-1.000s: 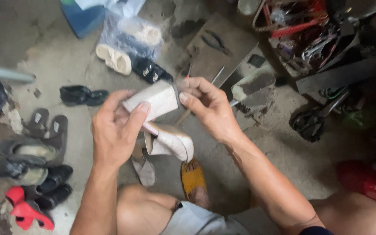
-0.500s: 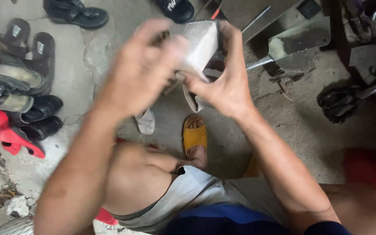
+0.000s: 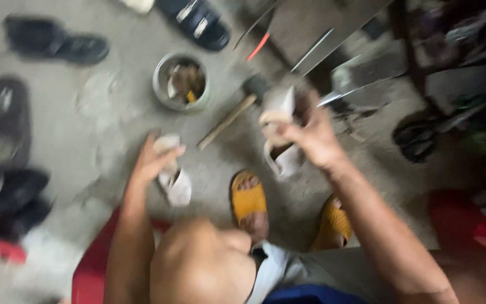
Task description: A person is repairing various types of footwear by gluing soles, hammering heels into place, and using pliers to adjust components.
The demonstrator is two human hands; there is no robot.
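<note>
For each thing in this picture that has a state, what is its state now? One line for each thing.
left hand: down at the floor, fingers on a pale shoe
right hand: raised, gripping a white piece
pale shoe: lying on the floor
second pale shoe: on the floor, opening up
metal tin: open, scraps inside
hammer: lying flat, untouched

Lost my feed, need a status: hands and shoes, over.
Left hand on pale shoe on the floor. Right hand holds pale piece up. Hammer lies between them.
</note>
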